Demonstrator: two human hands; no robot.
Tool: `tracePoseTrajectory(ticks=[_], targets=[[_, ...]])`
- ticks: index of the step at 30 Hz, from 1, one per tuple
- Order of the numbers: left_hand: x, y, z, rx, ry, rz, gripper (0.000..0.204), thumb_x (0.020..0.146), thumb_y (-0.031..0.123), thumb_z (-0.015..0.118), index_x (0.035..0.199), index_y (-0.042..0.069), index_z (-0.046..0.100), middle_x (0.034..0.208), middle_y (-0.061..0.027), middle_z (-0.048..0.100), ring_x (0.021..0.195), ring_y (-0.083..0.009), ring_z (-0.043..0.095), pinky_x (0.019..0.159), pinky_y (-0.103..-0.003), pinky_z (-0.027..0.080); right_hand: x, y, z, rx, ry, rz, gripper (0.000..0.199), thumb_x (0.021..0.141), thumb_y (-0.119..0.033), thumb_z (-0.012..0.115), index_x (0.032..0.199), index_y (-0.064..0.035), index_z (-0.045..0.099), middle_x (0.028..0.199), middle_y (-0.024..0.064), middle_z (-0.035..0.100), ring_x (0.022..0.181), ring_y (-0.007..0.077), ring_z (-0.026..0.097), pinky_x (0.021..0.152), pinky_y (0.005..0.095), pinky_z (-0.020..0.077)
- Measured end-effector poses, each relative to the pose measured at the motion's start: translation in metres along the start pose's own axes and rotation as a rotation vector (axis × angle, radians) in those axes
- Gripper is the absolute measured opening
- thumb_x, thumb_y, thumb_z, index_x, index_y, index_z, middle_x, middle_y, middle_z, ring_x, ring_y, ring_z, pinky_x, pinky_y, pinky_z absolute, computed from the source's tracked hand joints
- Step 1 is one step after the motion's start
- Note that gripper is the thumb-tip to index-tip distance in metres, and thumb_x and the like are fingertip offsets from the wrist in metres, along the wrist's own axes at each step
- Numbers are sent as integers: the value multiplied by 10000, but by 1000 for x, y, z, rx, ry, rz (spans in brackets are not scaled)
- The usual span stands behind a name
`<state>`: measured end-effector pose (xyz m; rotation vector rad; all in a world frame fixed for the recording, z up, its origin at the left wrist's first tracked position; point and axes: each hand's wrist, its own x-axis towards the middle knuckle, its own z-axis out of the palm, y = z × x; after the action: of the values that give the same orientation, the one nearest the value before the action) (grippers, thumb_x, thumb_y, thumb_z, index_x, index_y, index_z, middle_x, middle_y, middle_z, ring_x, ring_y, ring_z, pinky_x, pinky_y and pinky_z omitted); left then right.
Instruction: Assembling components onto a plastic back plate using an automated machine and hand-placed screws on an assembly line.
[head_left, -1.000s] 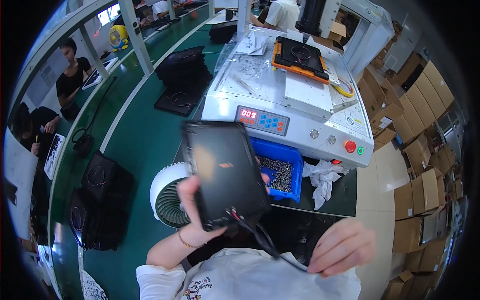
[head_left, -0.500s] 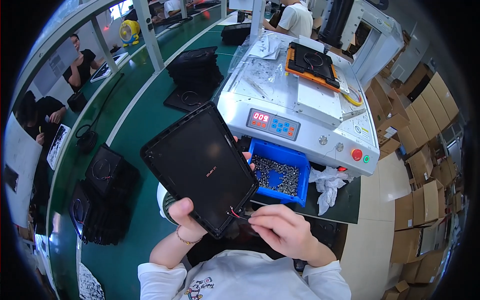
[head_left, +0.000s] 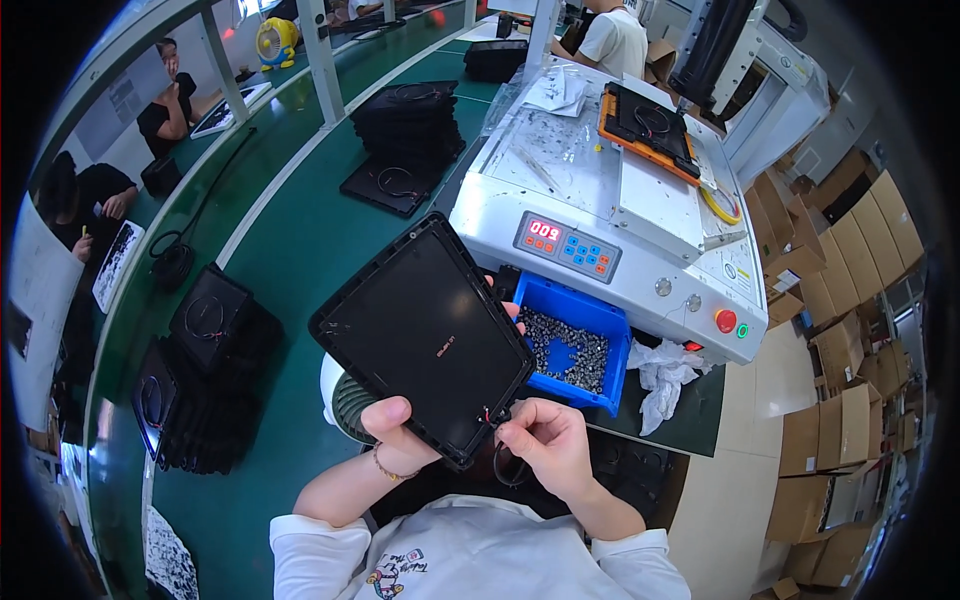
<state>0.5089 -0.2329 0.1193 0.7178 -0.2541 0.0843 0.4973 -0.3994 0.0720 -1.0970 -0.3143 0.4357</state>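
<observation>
**Black panel held up over the screw bin**

I hold the black panel (head_left: 422,338) tilted, just in front of the blue bin (head_left: 572,345) of small screws. My left hand (head_left: 397,432) is closed on its lower edge, thumb on the face, so it stays steady. My right hand (head_left: 545,445) pinches the thin wires (head_left: 493,417) at the lower corner, fingers closed, probably to keep them free. Beyond the bin stands the white machine (head_left: 640,215).
</observation>
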Motion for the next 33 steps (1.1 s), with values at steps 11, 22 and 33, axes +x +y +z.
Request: tracePoseTrajectory(ticks=[11,22,33], targets=[[-1,-5,-1,-78,60,-9,1109,614,504,661,1513,20,227,1481,-225,344,1340,-385,408,1092,-506,403,2,14,0,85,60,94,166,933,-71,659,797,-23,576,762,6,587,593,24,429,521,188,320],[-2,-15,-17,-189,-63,-57,1088,656,403,701,1523,7,177,1488,-213,343,1381,-323,378,1124,-407,363,5,16,-2,150,73,123,71,933,-57,653,955,10,656,822,2,622,661,23,482,566,177,354],[-1,-15,-18,-231,-72,-91,1060,670,437,651,1516,-11,196,1462,-243,378,1340,-311,432,1106,-402,381,11,20,-7,183,52,71,106,910,-47,668,991,22,671,862,40,671,696,62,569,610,188,436]])
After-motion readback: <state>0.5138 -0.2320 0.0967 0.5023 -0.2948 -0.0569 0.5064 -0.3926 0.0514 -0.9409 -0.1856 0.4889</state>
